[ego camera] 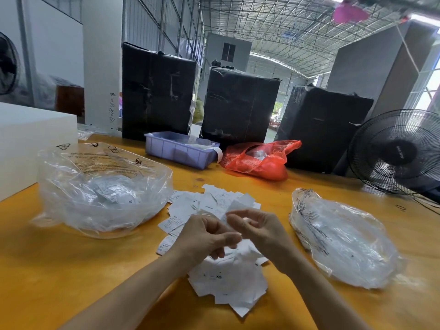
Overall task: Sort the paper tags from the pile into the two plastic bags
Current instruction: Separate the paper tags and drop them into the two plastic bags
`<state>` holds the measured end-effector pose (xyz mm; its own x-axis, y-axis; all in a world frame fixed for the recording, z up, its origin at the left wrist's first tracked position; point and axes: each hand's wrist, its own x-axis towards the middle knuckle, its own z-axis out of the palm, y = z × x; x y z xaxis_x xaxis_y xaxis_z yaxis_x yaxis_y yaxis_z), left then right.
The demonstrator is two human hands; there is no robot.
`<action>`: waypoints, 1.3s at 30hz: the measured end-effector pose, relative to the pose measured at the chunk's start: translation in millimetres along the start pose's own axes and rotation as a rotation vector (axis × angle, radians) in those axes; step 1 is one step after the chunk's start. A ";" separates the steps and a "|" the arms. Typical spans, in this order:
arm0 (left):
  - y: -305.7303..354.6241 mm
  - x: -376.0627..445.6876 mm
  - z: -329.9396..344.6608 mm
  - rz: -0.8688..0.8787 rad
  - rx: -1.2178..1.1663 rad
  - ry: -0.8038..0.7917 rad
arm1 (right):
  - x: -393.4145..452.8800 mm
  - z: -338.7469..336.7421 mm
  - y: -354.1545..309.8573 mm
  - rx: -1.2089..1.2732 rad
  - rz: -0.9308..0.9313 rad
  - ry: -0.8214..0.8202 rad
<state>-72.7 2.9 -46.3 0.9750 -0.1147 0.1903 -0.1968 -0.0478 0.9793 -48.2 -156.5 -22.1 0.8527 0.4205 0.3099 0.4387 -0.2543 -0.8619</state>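
Observation:
A pile of white paper tags (pixel 215 206) lies spread on the yellow table (pixel 71 270), between two clear plastic bags. The left bag (pixel 100 186) stands open with several tags inside. The right bag (pixel 342 236) lies flatter and holds several tags too. My left hand (pixel 204 236) and my right hand (pixel 259 229) meet just above the pile's middle. Together they pinch a white tag (pixel 227 221) between their fingertips. More tags (pixel 228 282), one marked XS, lie under my wrists.
A lilac plastic bin (pixel 178 151) and a red plastic bag (pixel 259 158) sit at the table's far side. Three black wrapped bales (pixel 238 106) stand behind them. A black fan (pixel 395 151) is at the right, a white block (pixel 26 139) at the left.

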 end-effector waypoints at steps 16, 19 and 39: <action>6.8 4.2 -1.1 -0.107 -0.409 0.313 | 1.1 7.6 3.6 0.007 0.043 0.067; 7.0 3.2 -1.2 -0.123 -0.400 0.302 | 0.7 10.0 6.9 -0.016 0.062 0.035; 2.5 1.0 0.2 -0.091 -0.148 0.154 | 2.8 -1.6 -6.0 0.430 0.045 0.315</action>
<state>-72.3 2.5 -43.7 0.9945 0.0369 0.0978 -0.1010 0.0965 0.9902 -48.0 -155.2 -15.3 0.9409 0.1185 0.3173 0.3003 0.1416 -0.9433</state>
